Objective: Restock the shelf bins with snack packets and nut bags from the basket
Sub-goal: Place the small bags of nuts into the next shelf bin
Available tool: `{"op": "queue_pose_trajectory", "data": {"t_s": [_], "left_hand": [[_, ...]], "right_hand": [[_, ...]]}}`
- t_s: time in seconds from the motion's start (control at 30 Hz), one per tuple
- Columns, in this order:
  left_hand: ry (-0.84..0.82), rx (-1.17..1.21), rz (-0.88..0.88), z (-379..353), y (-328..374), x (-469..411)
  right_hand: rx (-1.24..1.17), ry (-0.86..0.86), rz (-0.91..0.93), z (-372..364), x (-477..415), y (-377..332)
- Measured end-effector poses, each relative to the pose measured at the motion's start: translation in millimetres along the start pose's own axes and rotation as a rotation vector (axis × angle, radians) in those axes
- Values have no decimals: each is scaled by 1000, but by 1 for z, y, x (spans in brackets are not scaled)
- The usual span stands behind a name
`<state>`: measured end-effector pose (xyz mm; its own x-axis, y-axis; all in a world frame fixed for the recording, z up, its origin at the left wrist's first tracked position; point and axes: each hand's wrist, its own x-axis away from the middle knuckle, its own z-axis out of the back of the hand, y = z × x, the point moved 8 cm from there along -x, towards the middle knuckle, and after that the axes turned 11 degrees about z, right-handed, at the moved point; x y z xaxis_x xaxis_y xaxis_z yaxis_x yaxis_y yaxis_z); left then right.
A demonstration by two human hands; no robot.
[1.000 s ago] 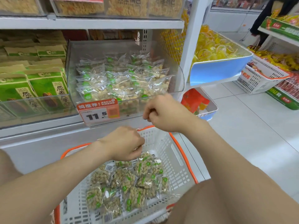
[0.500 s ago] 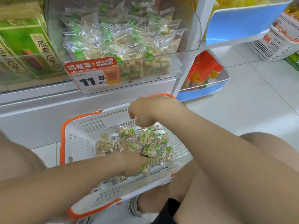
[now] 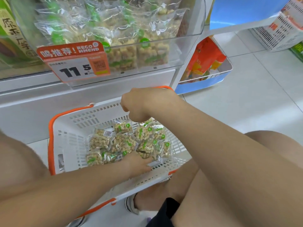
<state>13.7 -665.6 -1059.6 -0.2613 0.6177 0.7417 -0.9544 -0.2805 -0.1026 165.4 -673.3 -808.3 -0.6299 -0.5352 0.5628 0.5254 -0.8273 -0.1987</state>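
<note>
While the clear shelf bin fills 12 o'clock, the white basket sits at 6 o'clock, holding nut bags. The left hand, grip apart, rests on them; the right hand hovers over the far rim, grip curled together, seemingly empty.

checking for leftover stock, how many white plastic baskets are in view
2. One basket with an orange rim is in the middle, holding nut bags; the other basket stands at the top right, partly cut off. Others may be hidden.
</note>
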Motion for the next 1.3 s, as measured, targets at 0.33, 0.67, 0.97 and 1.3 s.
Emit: {"op": "queue_pose_trajectory", "data": {"t_s": [0.33, 0.67, 0.97, 1.3], "left_hand": [[188, 385, 158, 21, -56, 24], [626, 1051, 537, 103, -158, 116], [1208, 1182, 631, 182, -187, 236], [1447, 1264, 622, 245, -196, 299]], "right_hand": [[-8, 18, -13, 10, 3, 1], [-42, -21, -196, 17, 40, 30], [-269, 254, -118, 52, 81, 50], [-1054, 1216, 226, 127, 145, 85]]}}
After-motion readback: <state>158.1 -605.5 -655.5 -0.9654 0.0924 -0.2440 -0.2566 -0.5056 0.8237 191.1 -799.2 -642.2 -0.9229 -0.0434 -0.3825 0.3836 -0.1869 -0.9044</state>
